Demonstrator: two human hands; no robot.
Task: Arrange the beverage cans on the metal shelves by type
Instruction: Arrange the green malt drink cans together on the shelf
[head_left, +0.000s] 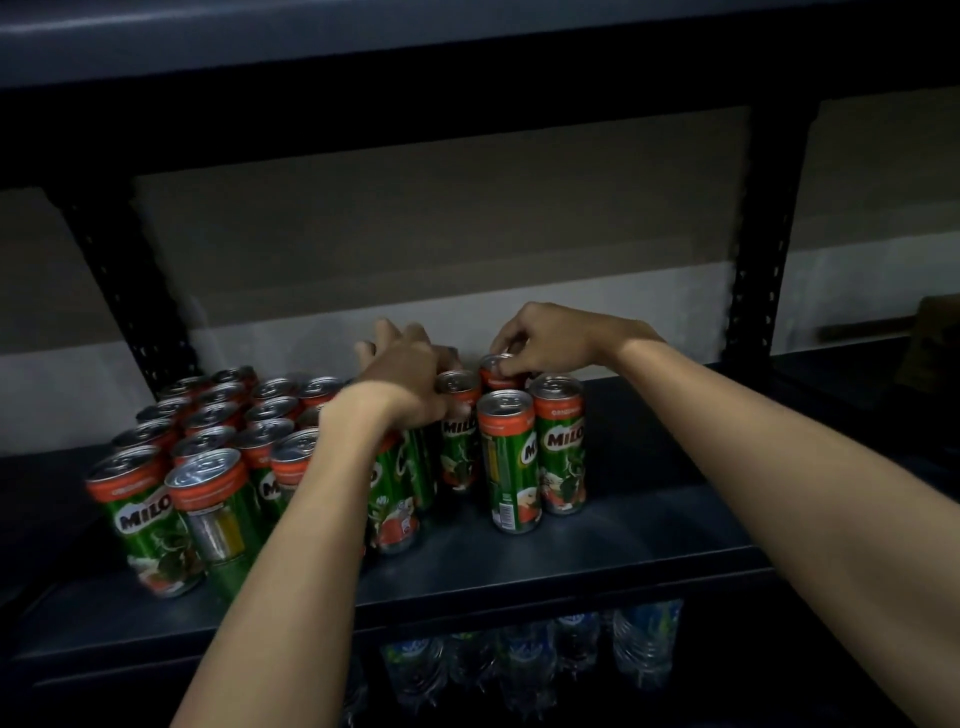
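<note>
Right hand (550, 338) atop Milo can (496, 376)

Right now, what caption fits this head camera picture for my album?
Two hands tidy Milo cans on a dark metal shelf: right hand pinches a back can, left hand reaches among others.

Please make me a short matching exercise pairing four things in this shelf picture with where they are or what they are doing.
Things:
1. left hand
2. right hand
3. plastic bottles
4. big block of Milo cans

Places or states:
A. on the shelf level below
B. standing at the left of the shelf
C. pinching the top of a back can
D. resting over cans in the middle

Pairs: 1-D, 2-C, 3-A, 4-B
</note>
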